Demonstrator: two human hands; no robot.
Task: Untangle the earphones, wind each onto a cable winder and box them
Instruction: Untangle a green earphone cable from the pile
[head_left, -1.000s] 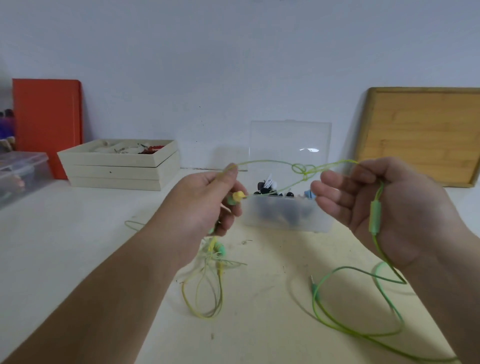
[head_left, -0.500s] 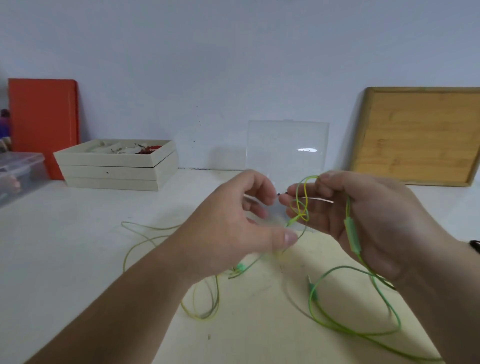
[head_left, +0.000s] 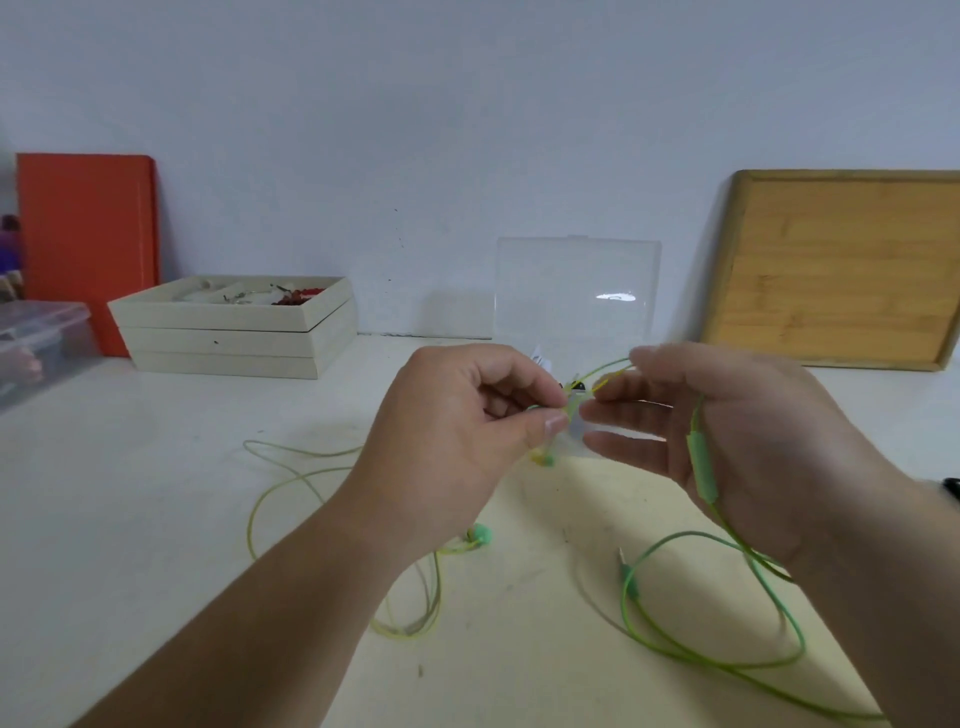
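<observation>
- Slack loops (head_left: 270, 467) of the yellow-green earphones lie on the worktop (head_left: 130, 493), out to the left of both hands. One earbud (head_left: 480, 535) rests on the worktop below the left wrist.
- The left hand (head_left: 462, 421) is raised over the worktop. Its grip is pressed together, thumb and forefinger pinching the cord right at the knot (head_left: 575, 397).
- The knot sits in the gap between the two hands, in the air in front of the clear box (head_left: 576, 280). It touches the left fingertips and is just beside the right ones. It is small and blurred, so I cannot make out how the strands cross.
- From the knot the cord runs right and slightly up, so its long axis lies across the body from hand to hand.
- The right hand (head_left: 737, 447) faces palm inward with its fingers nearly straight. The cord passes under the forefinger, but I cannot tell whether it is pinched or only draped there.
- The green remote (head_left: 701, 470) hangs down against the right palm. Below it the cord loops over the worktop to the plug (head_left: 629, 574).
- Judgement: the left hand, already on the knot, is best placed to pick it loose.
</observation>
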